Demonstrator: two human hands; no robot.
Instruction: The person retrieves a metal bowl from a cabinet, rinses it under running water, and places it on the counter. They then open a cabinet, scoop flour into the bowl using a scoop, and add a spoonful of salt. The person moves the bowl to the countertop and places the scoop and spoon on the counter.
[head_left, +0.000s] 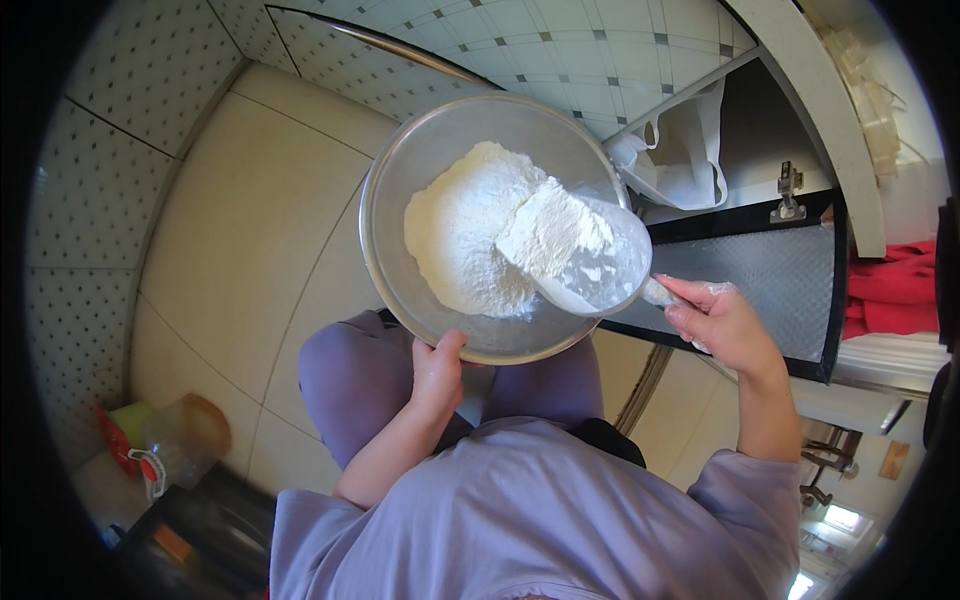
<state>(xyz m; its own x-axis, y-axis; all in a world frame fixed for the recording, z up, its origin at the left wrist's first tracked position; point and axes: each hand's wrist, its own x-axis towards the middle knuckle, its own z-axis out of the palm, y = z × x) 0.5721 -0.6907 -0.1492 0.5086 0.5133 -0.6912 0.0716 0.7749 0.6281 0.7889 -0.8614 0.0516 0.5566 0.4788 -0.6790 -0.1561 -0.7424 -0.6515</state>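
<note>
My left hand (439, 375) grips the near rim of a wide metal bowl (382, 285), which is held above my knees. White flour (465, 225) lies heaped inside the bowl. My right hand (724, 322) is closed around the handle of a translucent scoop (626, 262), with white powder on its fingers. The scoop reaches over the right side of the bowl, its mouth down towards the heap. Flour (551, 232) fills the front of the scoop, and smears of it cling to the inside.
An open cabinet door (750, 285) on a metal hinge (787, 195) stands to the right. A white bag (682, 176) is in the cabinet opening behind it. Red cloth (892, 292) lies further right. A clear plastic container (184, 435) stands on the tiled floor (225, 210) at lower left.
</note>
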